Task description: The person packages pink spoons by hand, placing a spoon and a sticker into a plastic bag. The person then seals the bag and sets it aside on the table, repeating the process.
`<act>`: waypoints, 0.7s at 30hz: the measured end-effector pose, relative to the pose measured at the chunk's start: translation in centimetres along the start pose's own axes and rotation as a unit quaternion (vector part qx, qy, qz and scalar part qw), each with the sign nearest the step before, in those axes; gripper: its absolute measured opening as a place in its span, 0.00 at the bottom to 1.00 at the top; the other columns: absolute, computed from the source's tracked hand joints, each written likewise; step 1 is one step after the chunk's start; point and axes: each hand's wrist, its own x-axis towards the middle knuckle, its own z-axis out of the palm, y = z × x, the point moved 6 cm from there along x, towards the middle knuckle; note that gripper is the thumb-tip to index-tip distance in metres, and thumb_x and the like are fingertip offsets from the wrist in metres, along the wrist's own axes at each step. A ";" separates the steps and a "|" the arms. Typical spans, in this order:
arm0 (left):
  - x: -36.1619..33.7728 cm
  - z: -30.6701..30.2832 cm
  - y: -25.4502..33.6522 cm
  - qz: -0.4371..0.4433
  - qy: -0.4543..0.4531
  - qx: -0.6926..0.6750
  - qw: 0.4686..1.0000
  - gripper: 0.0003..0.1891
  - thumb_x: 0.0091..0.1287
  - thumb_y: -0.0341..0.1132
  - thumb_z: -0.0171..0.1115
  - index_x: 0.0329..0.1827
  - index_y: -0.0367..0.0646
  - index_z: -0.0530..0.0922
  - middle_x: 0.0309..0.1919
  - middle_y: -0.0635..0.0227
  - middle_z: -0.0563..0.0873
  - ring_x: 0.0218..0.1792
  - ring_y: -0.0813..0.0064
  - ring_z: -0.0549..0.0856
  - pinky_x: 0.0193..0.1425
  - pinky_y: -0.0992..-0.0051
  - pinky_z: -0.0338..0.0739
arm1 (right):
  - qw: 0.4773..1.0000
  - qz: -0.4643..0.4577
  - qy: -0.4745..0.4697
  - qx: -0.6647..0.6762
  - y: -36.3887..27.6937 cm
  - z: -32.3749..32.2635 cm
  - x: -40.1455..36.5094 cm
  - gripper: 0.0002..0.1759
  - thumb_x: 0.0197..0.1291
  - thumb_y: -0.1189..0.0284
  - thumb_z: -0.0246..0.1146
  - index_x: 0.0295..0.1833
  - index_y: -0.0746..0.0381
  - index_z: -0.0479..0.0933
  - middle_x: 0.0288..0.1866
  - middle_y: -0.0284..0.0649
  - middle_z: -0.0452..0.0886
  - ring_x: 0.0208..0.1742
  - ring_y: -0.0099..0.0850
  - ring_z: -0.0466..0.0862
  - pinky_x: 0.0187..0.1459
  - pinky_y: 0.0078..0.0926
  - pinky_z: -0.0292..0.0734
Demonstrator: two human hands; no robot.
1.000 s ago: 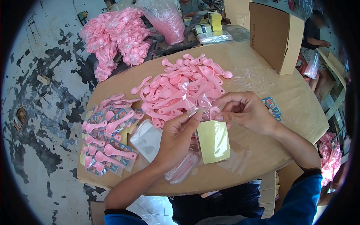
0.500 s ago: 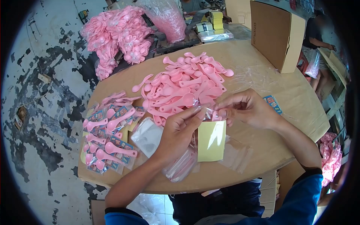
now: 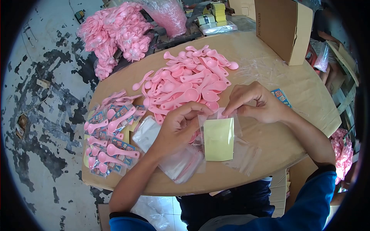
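Observation:
A clear plastic bag [image 3: 237, 127] with a yellow card [image 3: 219, 140] inside is held upright over the table. My left hand [image 3: 179, 125] pinches its upper left edge between thumb and fingers. At the bag's mouth shows the end of a pink spoon [image 3: 220, 113]; the card hides the rest. My right hand [image 3: 256, 103] is closed with its fingertips on that spoon end. Beyond my hands lies a heap of loose pink spoons [image 3: 189, 82]. Below my left hand is a stack of clear bags [image 3: 181, 167], with another stack of bags [image 3: 146, 133] beside it.
Packed spoons with blue cards [image 3: 111, 140] pile up at the left. One blue printed card [image 3: 281, 97] lies at the right. A cardboard box [image 3: 283, 32] stands at the back right, bundled pink spoons [image 3: 115, 32] at the back left. A person [image 3: 323, 34] sits at far right.
My right hand has moved slightly up, and less of it covers the bag's top. The bag now hangs flatter, with its clear right margin spread out. The left hand still grips its edge.

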 end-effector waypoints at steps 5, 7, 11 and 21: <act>0.0 -0.3 -0.2 0.003 -0.023 -0.019 1.000 0.09 0.73 0.28 0.51 0.53 0.38 0.76 0.45 0.72 0.82 0.43 0.86 0.78 0.43 0.83 0.72 | 0.999 -0.037 0.006 -0.035 -0.4 -0.1 -0.1 0.15 0.49 0.86 0.65 0.41 0.60 0.88 0.33 0.34 0.87 0.36 0.27 0.78 0.44 0.27 0.73; -0.1 -0.2 0.0 0.003 -0.026 -0.015 1.000 0.09 0.73 0.28 0.51 0.51 0.38 0.77 0.44 0.72 0.82 0.43 0.86 0.77 0.43 0.83 0.72 | 0.998 -0.046 0.000 -0.045 -0.6 -0.1 -0.1 0.16 0.47 0.86 0.65 0.41 0.59 0.88 0.33 0.34 0.87 0.35 0.28 0.78 0.44 0.27 0.73; -0.2 -0.1 0.4 -0.019 -0.026 -0.015 0.999 0.08 0.72 0.28 0.50 0.48 0.39 0.77 0.44 0.73 0.81 0.43 0.85 0.78 0.45 0.82 0.74 | 0.994 -0.070 -0.012 -0.078 -1.0 0.0 0.0 0.19 0.44 0.87 0.65 0.42 0.58 0.88 0.31 0.34 0.86 0.34 0.29 0.78 0.43 0.28 0.73; -0.2 0.0 0.4 -0.028 -0.024 -0.061 0.997 0.07 0.71 0.26 0.47 0.44 0.39 0.75 0.40 0.71 0.78 0.42 0.83 0.78 0.44 0.80 0.76 | 0.983 -0.104 -0.045 -0.144 -2.1 0.0 0.0 0.17 0.50 0.86 0.62 0.43 0.58 0.87 0.33 0.38 0.86 0.39 0.33 0.83 0.46 0.31 0.75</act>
